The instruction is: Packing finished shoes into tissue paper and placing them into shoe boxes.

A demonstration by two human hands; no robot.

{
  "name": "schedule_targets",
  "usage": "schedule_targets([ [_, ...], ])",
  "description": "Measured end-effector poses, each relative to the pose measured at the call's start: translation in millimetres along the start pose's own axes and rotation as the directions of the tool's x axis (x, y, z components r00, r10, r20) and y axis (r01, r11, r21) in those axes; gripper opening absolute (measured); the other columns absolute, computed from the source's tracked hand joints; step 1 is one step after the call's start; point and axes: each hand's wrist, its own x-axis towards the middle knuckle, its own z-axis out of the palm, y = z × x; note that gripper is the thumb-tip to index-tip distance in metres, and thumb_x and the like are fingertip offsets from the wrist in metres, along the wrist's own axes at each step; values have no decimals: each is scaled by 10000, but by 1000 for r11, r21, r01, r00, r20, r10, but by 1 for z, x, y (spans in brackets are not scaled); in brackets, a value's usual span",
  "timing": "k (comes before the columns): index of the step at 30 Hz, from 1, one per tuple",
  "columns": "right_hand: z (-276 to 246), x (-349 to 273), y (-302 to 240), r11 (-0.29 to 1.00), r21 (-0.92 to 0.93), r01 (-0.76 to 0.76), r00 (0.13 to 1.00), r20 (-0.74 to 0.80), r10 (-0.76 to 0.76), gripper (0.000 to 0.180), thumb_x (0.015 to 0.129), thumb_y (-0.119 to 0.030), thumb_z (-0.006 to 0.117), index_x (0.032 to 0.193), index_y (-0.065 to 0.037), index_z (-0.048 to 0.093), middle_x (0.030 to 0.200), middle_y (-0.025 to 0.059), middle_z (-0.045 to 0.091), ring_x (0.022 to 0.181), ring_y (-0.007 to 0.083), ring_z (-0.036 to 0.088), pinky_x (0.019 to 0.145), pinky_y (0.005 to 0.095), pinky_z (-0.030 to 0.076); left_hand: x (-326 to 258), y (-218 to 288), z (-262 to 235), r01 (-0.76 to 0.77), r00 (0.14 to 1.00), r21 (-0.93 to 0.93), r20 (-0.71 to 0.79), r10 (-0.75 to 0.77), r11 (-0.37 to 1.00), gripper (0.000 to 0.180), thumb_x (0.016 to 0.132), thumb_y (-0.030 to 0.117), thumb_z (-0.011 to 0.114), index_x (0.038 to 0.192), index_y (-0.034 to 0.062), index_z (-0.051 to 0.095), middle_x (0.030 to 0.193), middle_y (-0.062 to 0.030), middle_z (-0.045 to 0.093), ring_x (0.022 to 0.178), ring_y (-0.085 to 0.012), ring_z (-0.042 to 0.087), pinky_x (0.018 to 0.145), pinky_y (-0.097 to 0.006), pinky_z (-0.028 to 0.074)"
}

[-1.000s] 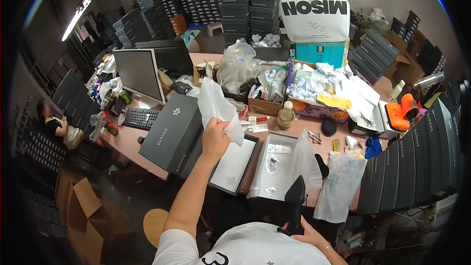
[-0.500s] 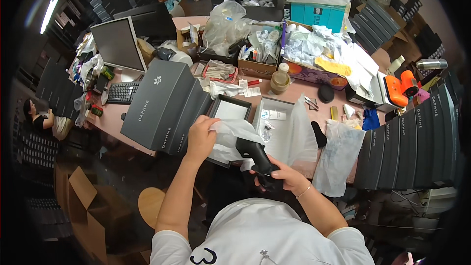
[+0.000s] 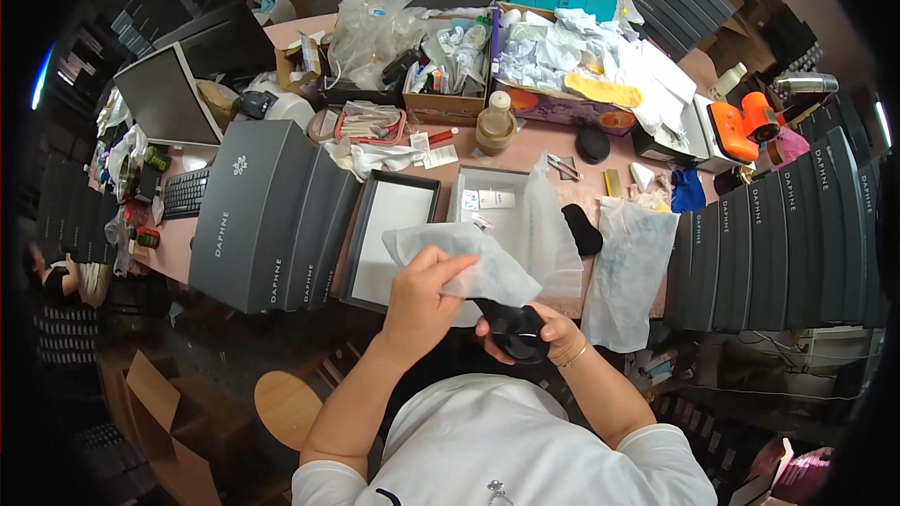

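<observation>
The left hand point(image 3: 422, 292) now pinches a sheet of white tissue paper point(image 3: 459, 258) over the black shoe point(image 3: 513, 328) gripped in the right hand point(image 3: 553, 337); a second ago the two were apart, the paper raised high over the table point(image 3: 300, 33). Wrapping seems under way, just short of the open grey shoebox point(image 3: 386, 239) beyond the hands.

Black shoe point(image 3: 514, 328), seemingly half-wrapped in white tissue point(image 3: 464, 260).
</observation>
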Motion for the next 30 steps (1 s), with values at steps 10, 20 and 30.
schedule_targets([
  [10,-14,93,23,97,-995,-31,800,-83,-595,351,876,-211,643,1193,-91,550,1083,42,612,964,176,604,835,348,513,-16,17,-4,-368,901,269,-134,413,890,474,586,-57,591,1029,63,709,678,-46,509,539,-216,520,501,-312,441],
  [20,-43,34,31,428,-901,-66,860,-270,-434,480,934,-230,548,1364,-46,439,1358,113,479,1268,204,437,1063,316,347,-51,29,-2,-374,821,-50,447,355,926,486,686,85,743,1155,36,622,971,-93,582,851,-213,612,695,-306,506],
  [30,-20,20,34,-16,-971,-237,792,-184,-582,614,867,-288,638,1400,-100,397,1432,108,396,1339,257,323,1111,352,246,8,-137,-30,185,838,-822,-155,-524,539,165,892,54,594,1042,-17,589,715,-26,562,635,-112,539,743,-278,493],
])
